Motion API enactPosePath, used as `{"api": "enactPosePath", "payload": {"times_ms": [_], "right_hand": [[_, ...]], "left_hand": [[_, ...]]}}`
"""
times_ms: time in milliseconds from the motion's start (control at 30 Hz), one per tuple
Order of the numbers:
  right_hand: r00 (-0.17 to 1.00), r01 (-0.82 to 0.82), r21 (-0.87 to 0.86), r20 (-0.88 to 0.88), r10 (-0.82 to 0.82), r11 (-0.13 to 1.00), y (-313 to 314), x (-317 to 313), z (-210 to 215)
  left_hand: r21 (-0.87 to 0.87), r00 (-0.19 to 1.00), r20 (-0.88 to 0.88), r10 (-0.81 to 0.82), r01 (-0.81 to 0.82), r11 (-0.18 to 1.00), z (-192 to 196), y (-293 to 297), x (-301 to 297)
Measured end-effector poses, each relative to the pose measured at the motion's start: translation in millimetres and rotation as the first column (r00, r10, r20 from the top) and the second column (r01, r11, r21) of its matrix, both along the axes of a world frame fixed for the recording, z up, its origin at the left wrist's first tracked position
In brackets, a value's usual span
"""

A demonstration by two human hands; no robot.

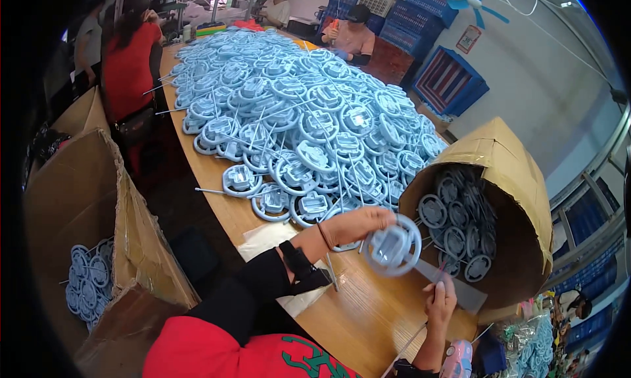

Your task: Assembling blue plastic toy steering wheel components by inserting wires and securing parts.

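Observation:
My left hand (363, 225) is closed on the rim of a light-blue plastic wheel-shaped part (389, 248), a ring with a blocky centre, held above the table. Just below and to its right, my right hand (440, 302) has its fingers pinched together, close to the part. What those fingers hold is blurred and too small to name. A thin pale rod (406, 344) lies beside the right wrist. Beyond both hands rises a big heap of similar light-blue wheel parts (319, 125), many with long thin stems.
An open cardboard box (516, 174) lies on its side at the right, holding darker-looking wheel parts (453, 230). Another cardboard box (72, 181) with wheel parts stands at the left. A pink toy car (457, 358) sits near the right forearm. Several people work around the wooden table (368, 312).

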State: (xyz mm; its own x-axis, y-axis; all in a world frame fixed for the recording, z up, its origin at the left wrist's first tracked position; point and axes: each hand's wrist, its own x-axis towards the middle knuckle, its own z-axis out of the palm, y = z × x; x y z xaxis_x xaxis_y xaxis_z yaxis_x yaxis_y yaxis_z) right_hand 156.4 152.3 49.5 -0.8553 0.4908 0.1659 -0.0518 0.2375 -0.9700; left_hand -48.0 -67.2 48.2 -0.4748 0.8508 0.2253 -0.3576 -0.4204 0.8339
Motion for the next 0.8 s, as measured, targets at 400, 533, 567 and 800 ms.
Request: {"api": "enactPosePath", "payload": {"times_ms": [400, 533, 567, 800], "right_hand": [[0.990, -0.128, 0.581, 0.123, 0.068, 0.804, -54.1, -0.9, 11.7], [0.992, -0.124, 0.552, 0.061, 0.109, 0.824, -51.4, 4.0, 7.1], [0.993, -0.115, 0.561, 0.041, 0.111, 0.820, -53.2, 5.5, 8.4], [0.979, -0.200, 0.595, 0.142, 0.143, 0.778, -50.8, -6.2, -1.2]], "left_hand": [[-0.057, 0.971, -0.026, 0.238, -0.239, 0.969, -33.6, 41.9, 34.9], [-0.081, 0.949, -0.004, 0.315, -0.314, 0.946, -39.8, 42.2, 43.8], [-0.091, 0.930, 0.015, 0.368, -0.365, 0.927, -40.3, 44.2, 43.9], [-0.208, 0.897, 0.013, 0.441, -0.429, 0.879, -37.5, 43.9, 56.8]]}}
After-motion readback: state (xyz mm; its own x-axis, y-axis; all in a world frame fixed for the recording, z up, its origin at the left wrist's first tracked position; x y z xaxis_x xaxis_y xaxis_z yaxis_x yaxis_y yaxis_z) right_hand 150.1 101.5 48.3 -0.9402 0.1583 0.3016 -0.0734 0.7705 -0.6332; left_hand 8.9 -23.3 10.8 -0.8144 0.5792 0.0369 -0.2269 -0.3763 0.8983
